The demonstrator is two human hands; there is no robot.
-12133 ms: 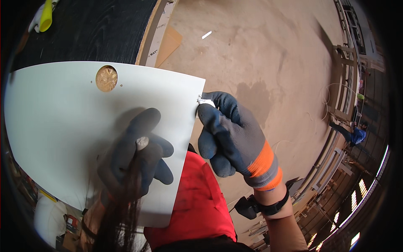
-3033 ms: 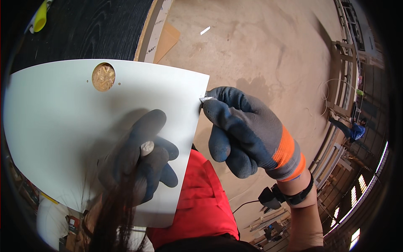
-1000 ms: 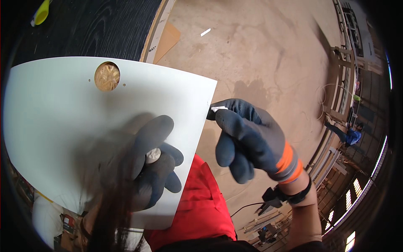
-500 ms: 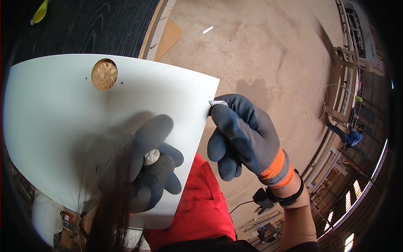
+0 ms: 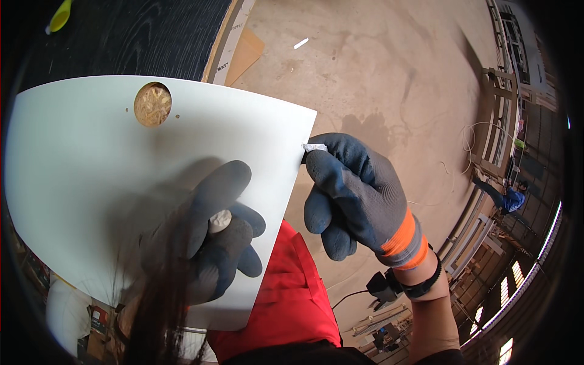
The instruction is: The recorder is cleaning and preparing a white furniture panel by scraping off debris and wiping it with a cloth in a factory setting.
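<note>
A white panel (image 5: pixel 73 164) lies in front of me, with a round hole (image 5: pixel 153 104) near its far edge showing chipboard inside and a small hole on either side. Gloved in grey and blue, my right hand (image 5: pixel 368 194) pinches a small whitish piece (image 5: pixel 315 147) between thumb and forefinger against the panel's right edge, near the far corner. Over the panel, my left hand (image 5: pixel 213 249) is curled around a rounded white lump (image 5: pixel 219 221), which shows between its fingers. Dark strands of hair hide part of that hand and its wrist.
A black wood-grain board (image 5: pixel 134 36) lies beyond the panel, with a yellow-green tool (image 5: pixel 61 16) at its far left. Brown cardboard (image 5: pixel 246 55) sits by its edge. A person (image 5: pixel 511 198) is far off at right, near stacked boards. A hose lies on the floor (image 5: pixel 377 73).
The panel and left hand sit very slightly higher in the picture. My right hand has turned a little at the panel's edge, still pinching the whitish piece.
</note>
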